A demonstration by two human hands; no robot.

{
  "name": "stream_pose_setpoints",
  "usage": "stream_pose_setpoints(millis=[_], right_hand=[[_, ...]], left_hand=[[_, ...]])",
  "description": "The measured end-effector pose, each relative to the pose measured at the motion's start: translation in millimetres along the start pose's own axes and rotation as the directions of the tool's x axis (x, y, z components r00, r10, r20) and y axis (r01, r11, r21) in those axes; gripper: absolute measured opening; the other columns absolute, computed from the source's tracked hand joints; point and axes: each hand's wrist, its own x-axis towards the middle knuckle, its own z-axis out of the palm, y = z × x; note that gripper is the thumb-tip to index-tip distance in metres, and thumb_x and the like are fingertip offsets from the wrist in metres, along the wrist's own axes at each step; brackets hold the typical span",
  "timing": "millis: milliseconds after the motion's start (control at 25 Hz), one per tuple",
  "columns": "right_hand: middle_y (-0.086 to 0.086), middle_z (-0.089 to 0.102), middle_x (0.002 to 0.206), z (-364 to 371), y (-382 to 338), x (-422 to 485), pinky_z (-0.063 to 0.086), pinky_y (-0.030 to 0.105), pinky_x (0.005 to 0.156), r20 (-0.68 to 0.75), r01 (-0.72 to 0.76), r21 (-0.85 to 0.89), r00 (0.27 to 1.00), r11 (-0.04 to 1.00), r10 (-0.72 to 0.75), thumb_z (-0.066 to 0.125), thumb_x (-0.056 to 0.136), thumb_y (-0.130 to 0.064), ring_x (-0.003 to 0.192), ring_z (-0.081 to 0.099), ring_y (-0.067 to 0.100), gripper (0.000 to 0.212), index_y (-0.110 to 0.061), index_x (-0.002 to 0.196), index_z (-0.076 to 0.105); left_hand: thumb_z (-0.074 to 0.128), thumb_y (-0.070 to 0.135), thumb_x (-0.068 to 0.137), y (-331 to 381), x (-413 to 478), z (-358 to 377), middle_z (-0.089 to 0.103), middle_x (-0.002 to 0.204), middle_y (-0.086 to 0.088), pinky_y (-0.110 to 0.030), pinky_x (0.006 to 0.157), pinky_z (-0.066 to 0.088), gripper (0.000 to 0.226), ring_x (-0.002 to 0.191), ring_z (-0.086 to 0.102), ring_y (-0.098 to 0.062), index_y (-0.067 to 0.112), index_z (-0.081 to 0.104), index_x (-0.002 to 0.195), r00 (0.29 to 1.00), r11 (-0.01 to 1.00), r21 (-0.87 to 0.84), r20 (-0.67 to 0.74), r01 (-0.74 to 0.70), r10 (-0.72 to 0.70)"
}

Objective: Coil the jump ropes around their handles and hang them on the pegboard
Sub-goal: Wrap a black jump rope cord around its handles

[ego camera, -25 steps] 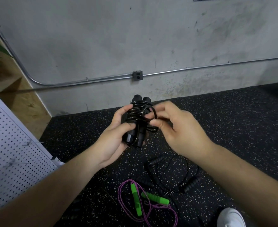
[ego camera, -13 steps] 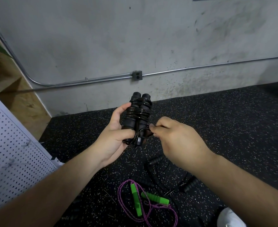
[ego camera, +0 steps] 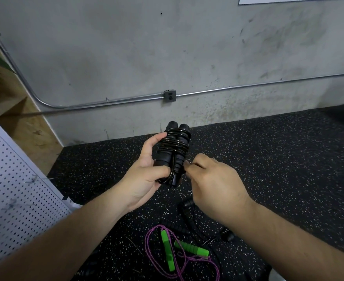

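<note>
A black jump rope (ego camera: 175, 147) has its two handles side by side, with its cord wound around them in several turns. My left hand (ego camera: 144, 177) grips the lower part of the handles from the left. My right hand (ego camera: 211, 181) pinches the end of the cord at the bundle's lower right. On the floor below lie a purple rope with green handles (ego camera: 179, 252) and a loose black jump rope (ego camera: 189, 218), partly hidden by my right arm. A white pegboard (ego camera: 11, 189) stands at the left.
A grey concrete wall (ego camera: 167, 47) with a metal conduit and an outlet box (ego camera: 169, 95) rises behind the black speckled rubber floor (ego camera: 278, 159). A wooden surface (ego camera: 25, 126) and a plant leaf sit at the far left. A white shoe tip (ego camera: 278, 275) shows bottom right.
My right hand moved down from the top of the coil to the bundle's lower right, taking the loose loop of cord with it. The left hand kept its hold.
</note>
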Motion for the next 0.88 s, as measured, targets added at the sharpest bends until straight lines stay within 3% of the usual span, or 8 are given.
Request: stream_pose_setpoints(millis=[360,640,760,880], right_hand=[[0.006,0.062,0.085,-3,-4,4,0.049,0.03,0.053,-0.064,0.073,-0.116,0.995,0.991,-0.08,0.079,0.061,-0.001,0.063,0.061,0.023,0.045,-0.004,0.106,0.074],[-0.004,0.064,0.089,-2,-13,-2,0.052,0.03,0.056,-0.017,-0.165,0.288,0.984,0.943,0.177,0.063,0.09,-0.011,0.069,0.064,0.019,0.018,-0.014,0.103,0.074],[-0.004,0.062,0.087,2,-15,-4,0.054,0.035,0.057,0.007,-0.193,0.318,0.979,0.928,0.201,0.059,0.093,-0.016,0.069,0.063,0.019,0.016,-0.015,0.1,0.073],[-0.005,0.06,0.083,3,-21,-7,0.053,0.035,0.051,-0.04,-0.139,0.262,0.987,0.955,0.155,0.057,0.09,-0.016,0.063,0.06,0.017,0.017,-0.013,0.095,0.073]], left_hand=[[0.055,-0.012,0.072,5,-2,-2,0.065,0.127,-0.02,-0.033,0.081,0.056,0.088,0.105,0.067,-0.024,0.037,0.044,0.144,1.0,0.998,-0.064,-0.008,-0.004,0.003],[0.049,-0.014,0.067,4,-4,0,0.065,0.127,-0.023,-0.032,0.079,0.056,0.093,0.1,0.068,-0.024,0.041,0.046,0.142,1.0,1.0,-0.026,0.004,0.007,-0.007],[0.05,-0.017,0.071,2,-6,2,0.068,0.12,-0.022,-0.03,0.075,0.056,0.093,0.094,0.069,-0.021,0.044,0.045,0.141,1.0,1.0,0.021,-0.001,0.013,-0.013],[0.045,-0.022,0.088,-1,-8,8,0.067,0.123,-0.023,-0.026,0.078,0.055,0.084,0.095,0.068,-0.017,0.043,0.044,0.142,0.999,0.997,0.072,-0.034,0.02,-0.017]])
